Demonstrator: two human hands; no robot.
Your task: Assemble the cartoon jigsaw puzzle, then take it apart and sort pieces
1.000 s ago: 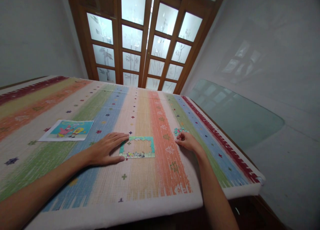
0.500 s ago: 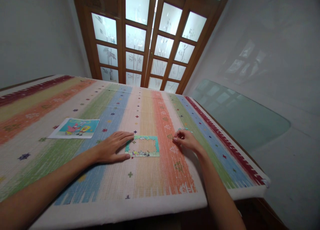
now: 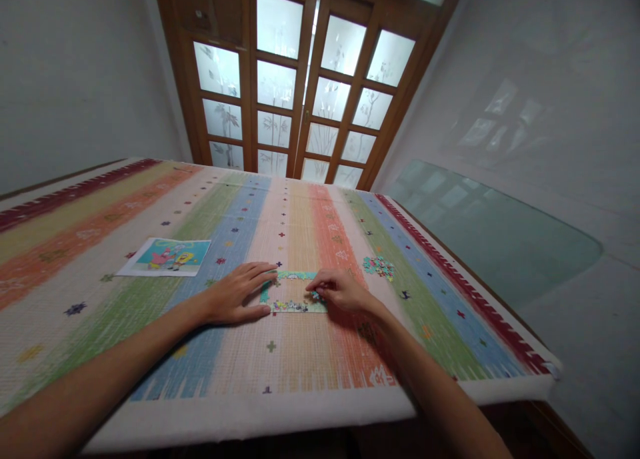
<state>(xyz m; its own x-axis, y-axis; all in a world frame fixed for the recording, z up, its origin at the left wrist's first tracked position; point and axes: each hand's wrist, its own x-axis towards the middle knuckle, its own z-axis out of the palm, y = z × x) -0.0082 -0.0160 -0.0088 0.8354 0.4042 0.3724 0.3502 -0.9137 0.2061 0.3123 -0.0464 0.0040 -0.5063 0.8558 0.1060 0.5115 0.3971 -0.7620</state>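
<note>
A small jigsaw frame (image 3: 291, 292), with only its teal border assembled, lies on the striped tablecloth (image 3: 300, 359). My left hand (image 3: 237, 292) rests flat beside the frame's left edge, fingers stretched out and touching it. My right hand (image 3: 338, 290) lies over the frame's right side, its fingertips pinched on a small puzzle piece at the border. A little heap of loose puzzle pieces (image 3: 379, 267) sits to the right of that hand.
A printed cartoon reference picture (image 3: 166, 256) lies on the cloth at the left. Wooden doors with frosted glass panes (image 3: 300, 79) stand beyond the table's far end. A glass sheet (image 3: 490, 226) leans against the right wall. The table's near edge is just below my forearms.
My right hand has moved left from the heap of loose pieces onto the frame's right side, pinching a piece. My left hand has stayed on the frame's left edge.
</note>
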